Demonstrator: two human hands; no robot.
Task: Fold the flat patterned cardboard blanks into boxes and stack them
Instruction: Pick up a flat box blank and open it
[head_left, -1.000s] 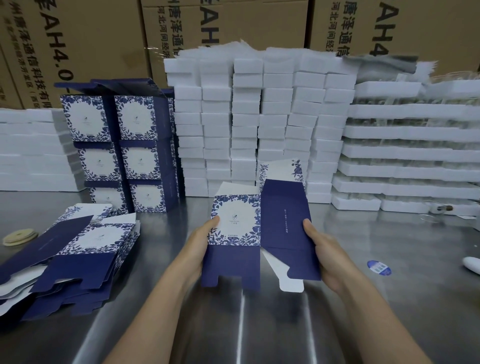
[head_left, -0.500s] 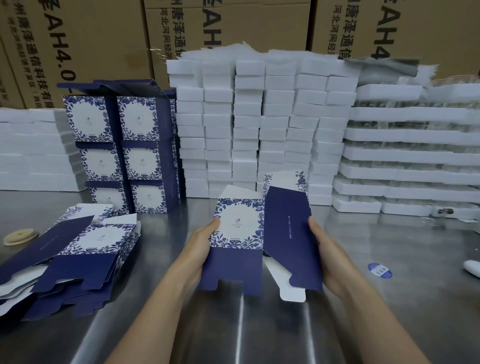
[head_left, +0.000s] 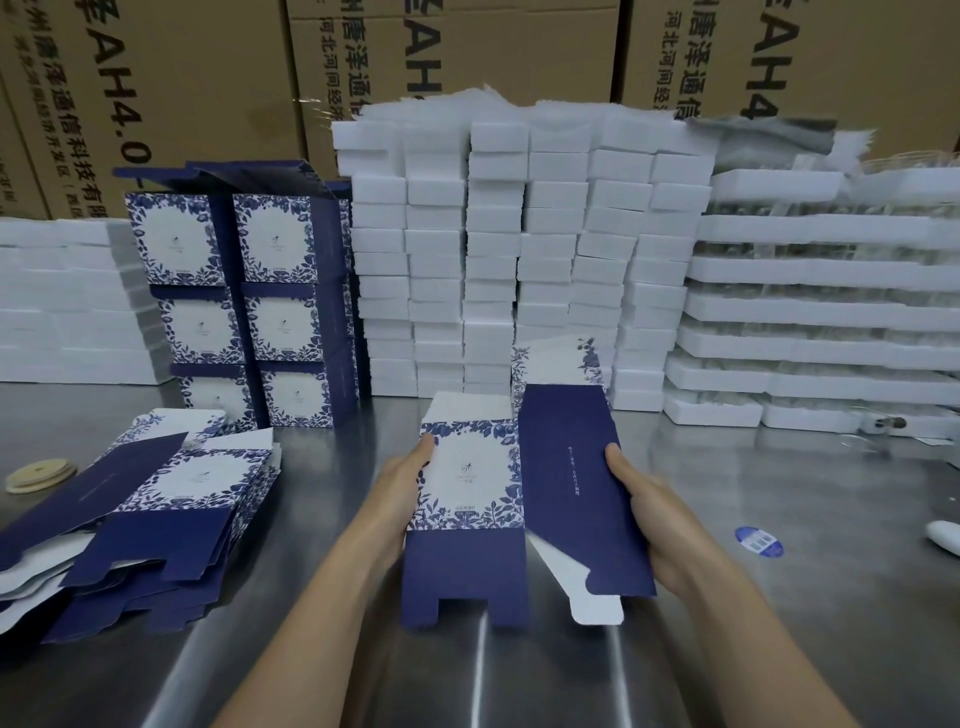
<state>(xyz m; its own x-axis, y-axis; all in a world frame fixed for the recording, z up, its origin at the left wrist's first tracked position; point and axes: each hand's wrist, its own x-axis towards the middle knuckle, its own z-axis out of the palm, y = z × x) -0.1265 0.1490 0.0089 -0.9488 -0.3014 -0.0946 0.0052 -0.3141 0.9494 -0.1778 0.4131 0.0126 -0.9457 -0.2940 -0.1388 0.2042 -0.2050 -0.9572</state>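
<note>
I hold a blue-and-white floral cardboard blank (head_left: 470, 478) upright above the steel table, partly opened into a sleeve. My left hand (head_left: 402, 488) grips its left edge beside the floral panel. My right hand (head_left: 641, 501) grips the right edge of its plain navy panel (head_left: 571, 483). Bottom flaps, navy and white, hang loose below. A pile of flat blanks (head_left: 156, 514) lies at the left. Folded boxes (head_left: 244, 306) stand stacked in two columns at the back left.
White foam blocks (head_left: 519, 260) are stacked in columns behind the blank, with more foam trays (head_left: 815, 312) at the right and foam (head_left: 57, 301) at far left. Brown cartons (head_left: 208, 78) form the back wall. A tape roll (head_left: 36, 475) and a blue sticker (head_left: 758, 541) lie on the table (head_left: 779, 623).
The blank's two panels have swung a little further apart as both hands press its edges; the hands stay in nearly the same place.
</note>
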